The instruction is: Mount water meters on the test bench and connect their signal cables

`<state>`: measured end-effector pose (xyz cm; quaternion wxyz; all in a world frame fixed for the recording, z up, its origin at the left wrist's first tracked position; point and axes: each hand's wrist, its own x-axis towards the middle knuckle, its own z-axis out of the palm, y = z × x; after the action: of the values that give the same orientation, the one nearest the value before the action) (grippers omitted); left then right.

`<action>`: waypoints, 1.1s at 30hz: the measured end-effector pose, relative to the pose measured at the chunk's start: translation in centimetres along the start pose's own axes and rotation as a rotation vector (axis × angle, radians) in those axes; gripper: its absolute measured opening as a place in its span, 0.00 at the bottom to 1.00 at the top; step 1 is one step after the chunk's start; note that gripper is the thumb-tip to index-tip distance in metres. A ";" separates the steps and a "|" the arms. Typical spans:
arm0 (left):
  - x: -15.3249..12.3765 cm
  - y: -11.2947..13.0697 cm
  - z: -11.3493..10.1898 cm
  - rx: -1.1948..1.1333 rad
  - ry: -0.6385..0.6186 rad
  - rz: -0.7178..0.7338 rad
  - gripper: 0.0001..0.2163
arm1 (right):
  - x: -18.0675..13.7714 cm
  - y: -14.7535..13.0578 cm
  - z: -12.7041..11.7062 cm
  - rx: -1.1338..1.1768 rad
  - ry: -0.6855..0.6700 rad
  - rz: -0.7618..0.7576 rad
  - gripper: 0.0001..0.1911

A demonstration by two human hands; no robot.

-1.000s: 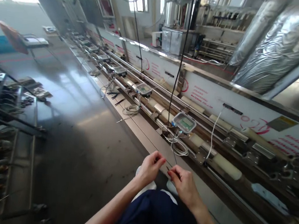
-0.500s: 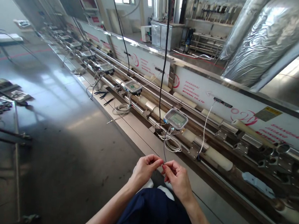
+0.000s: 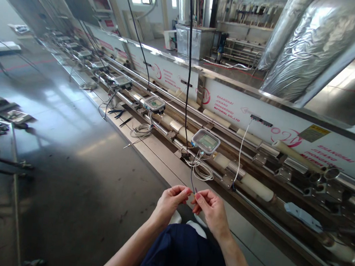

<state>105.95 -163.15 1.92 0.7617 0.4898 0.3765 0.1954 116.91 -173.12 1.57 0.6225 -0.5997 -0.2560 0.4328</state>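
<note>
Beside a long steel tabletop (image 3: 162,156), just below a clear-lidded box (image 3: 206,140), the person's left hand (image 3: 171,201) and right hand (image 3: 212,209) meet. The fingers of both are pinched on a thin dark wire (image 3: 192,182) leading toward the box. The wire's tip is too small to make out.

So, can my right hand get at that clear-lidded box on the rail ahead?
Probably yes: only the flat white cable coil lies between the right hand and the clear-lidded box. It is pinching the thin wire, though.
</note>
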 end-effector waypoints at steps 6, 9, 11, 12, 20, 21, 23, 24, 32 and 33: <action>-0.2 0.3 -0.3 0.051 -0.053 0.001 0.17 | -0.4 0.1 0.0 -0.055 -0.067 0.022 0.19; -0.4 0.5 -0.6 0.088 -0.083 0.023 0.15 | -0.6 -0.1 0.1 -0.072 -0.088 0.022 0.19; -0.6 0.6 -0.8 0.117 -0.087 0.043 0.14 | -0.6 -0.3 0.1 -0.075 -0.098 0.021 0.18; -0.6 0.6 -0.8 0.133 -0.085 0.054 0.14 | -0.7 -0.4 0.2 -0.075 -0.102 0.023 0.18; -1.0 0.5 -1.0 0.184 -0.084 0.078 0.13 | -0.8 -0.5 0.2 -0.073 -0.146 0.048 0.18; -1.0 0.5 -1.0 0.183 -0.082 0.076 0.13 | -0.8 -0.5 0.3 -0.074 -0.145 0.048 0.18; -1.1 0.6 -0.9 0.183 -0.075 0.073 0.13 | -0.8 -0.4 0.3 -0.076 -0.140 0.048 0.18; -1.2 0.7 -0.9 0.184 -0.071 0.071 0.13 | -0.8 -0.4 0.3 -0.076 -0.137 0.049 0.18; -1.7 1.3 -0.9 0.192 -0.062 0.062 0.13 | -0.5 0.0 0.1 -0.085 -0.183 0.092 0.21; -1.7 1.3 -0.9 0.192 -0.068 0.062 0.13 | -0.4 0.0 0.1 -0.083 -0.191 0.101 0.21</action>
<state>104.28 -163.16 3.55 0.7171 0.5783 0.3523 0.1652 116.58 -173.43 1.67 0.5473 -0.5930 -0.3015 0.5078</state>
